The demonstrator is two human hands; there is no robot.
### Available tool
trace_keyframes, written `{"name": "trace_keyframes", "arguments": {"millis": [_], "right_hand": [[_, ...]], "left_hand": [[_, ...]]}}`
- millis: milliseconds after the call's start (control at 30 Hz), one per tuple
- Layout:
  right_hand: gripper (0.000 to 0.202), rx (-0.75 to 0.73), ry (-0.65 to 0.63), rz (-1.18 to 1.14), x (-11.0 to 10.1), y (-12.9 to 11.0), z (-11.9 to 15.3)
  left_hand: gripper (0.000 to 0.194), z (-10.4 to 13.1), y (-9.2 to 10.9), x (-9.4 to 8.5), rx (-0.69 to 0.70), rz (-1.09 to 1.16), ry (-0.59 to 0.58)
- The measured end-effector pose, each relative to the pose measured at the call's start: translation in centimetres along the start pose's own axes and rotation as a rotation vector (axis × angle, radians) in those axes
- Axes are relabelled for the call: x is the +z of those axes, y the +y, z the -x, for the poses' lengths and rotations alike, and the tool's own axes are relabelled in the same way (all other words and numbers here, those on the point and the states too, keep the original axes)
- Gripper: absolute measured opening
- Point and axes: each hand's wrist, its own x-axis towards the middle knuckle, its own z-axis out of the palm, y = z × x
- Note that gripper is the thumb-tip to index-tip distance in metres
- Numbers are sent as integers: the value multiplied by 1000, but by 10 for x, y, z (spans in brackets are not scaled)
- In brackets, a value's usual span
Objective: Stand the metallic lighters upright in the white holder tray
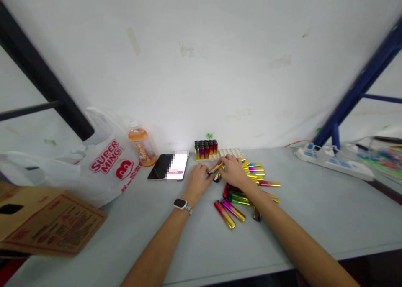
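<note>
A shiny gold lighter [215, 168] with a dark end spans the gap between my two hands. My left hand [197, 180] has its fingertips closed at the dark end. At the gold end are the closed fingers of my right hand [233, 170]. Beneath and right of my right hand lies a loose pile of metallic lighters [256, 170]. A red-and-gold lighter [225, 214] and a purple-and-gold lighter [233, 210] lie nearer me. Behind my hands, several lighters [206, 149] stand upright in rows, black tops up, at the left of a white tray with holes [231, 152].
Left of my hands are a tablet-like device [157, 167], an orange drink bottle [142, 144], a white plastic bag [94, 170] and a cardboard box [56, 222]. A white power strip [334, 163] lies at the right. The wall [201, 78] borders the table's back.
</note>
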Motion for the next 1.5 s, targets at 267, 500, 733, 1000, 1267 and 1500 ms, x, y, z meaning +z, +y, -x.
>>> {"name": "trace_keyframes", "arguments": {"millis": [267, 500, 733, 1000, 1267, 1500], "right_hand": [[19, -14, 47, -22, -9, -1, 8], [35, -85, -34, 61, -3, -1, 3], [30, -201, -253, 187, -6, -2, -32], [24, -440, -378, 224, -9, -15, -64], [17, -343, -274, -469, -3, 5, -32], [27, -198, -210, -812, -10, -6, -1]], "left_hand": [[22, 5, 3, -10, 68, -285, -27], [26, 3, 6, -3, 101, -371, -43], [19, 5, -3, -7, 44, -81, -26], [14, 3, -21, -3, 45, 260, 53], [17, -2, -12, -17, 55, 667, 311], [30, 1, 9, -16, -20, 939, 207]]}}
